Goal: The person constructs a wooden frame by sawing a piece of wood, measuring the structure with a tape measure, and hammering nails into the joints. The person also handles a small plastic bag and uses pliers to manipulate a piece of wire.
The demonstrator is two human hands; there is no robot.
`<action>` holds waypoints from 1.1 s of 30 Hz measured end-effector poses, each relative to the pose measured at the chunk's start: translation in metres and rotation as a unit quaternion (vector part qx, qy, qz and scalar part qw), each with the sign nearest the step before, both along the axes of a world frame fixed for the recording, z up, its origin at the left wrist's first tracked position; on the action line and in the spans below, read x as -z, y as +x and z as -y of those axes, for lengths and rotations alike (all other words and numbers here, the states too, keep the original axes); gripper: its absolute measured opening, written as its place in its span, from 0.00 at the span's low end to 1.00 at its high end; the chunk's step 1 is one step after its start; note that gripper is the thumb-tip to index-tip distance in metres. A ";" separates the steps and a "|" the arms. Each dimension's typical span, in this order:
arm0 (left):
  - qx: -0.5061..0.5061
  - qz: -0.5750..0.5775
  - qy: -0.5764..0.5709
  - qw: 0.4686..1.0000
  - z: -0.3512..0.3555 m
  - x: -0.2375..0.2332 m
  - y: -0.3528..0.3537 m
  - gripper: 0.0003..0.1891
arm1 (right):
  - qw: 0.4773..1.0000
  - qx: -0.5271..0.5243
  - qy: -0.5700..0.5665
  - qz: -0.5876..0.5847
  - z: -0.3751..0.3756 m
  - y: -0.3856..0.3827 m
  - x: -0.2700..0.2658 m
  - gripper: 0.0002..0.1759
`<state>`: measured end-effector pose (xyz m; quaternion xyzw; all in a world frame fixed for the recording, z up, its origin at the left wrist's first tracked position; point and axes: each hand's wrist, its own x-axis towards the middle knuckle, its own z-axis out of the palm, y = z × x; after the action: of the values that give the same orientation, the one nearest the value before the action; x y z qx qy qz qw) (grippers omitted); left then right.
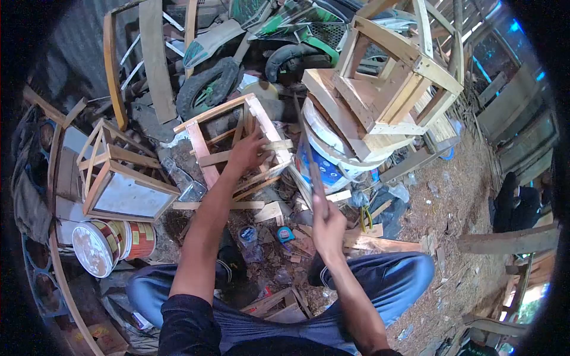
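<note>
My left hand (247, 155) is on a short wooden slat (279, 145) that lies across the top of a small open wooden frame (203, 155). Its fingers bend over the slat, partly hiding it. In my right hand (328, 231) is the handle of what looks like a handsaw (311, 159), its long narrow blade seen nearly edge-on and pointing up and away. The blade stands to the right of the frame, apart from the slat, and passes in front of a white and blue bucket (325, 166).
A larger wooden frame (404, 77) sits on the bucket. A stool-like frame (133, 187) and a paint bucket (95, 249) are at left. A tape measure (285, 234), yellow-handled pliers (366, 219) and wood scraps lie on the ground. A green motorbike (303, 29) is behind.
</note>
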<state>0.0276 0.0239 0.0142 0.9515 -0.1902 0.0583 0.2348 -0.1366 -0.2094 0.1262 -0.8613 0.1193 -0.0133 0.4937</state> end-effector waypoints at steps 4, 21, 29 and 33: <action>-0.066 0.027 -0.020 0.997 0.003 0.006 0.001 0.21 | 0.999 0.012 0.037 0.015 -0.014 0.052 0.064 0.31; -0.371 -0.120 0.067 0.919 0.027 0.019 0.037 0.32 | 0.998 -0.021 0.038 0.044 -0.030 0.101 0.083 0.29; -0.365 -0.245 0.049 0.897 0.027 -0.014 0.029 0.32 | 0.993 -0.086 -0.037 -0.077 -0.014 0.054 0.031 0.24; -0.345 -0.209 0.064 0.913 0.034 0.006 0.037 0.38 | 0.971 -0.002 -0.027 -0.237 0.071 -0.055 -0.027 0.26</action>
<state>0.0649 -0.0102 0.0083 0.9613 0.1997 -0.0774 0.1735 -0.1916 -0.2805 0.1534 -0.8531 0.2309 0.1884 0.4283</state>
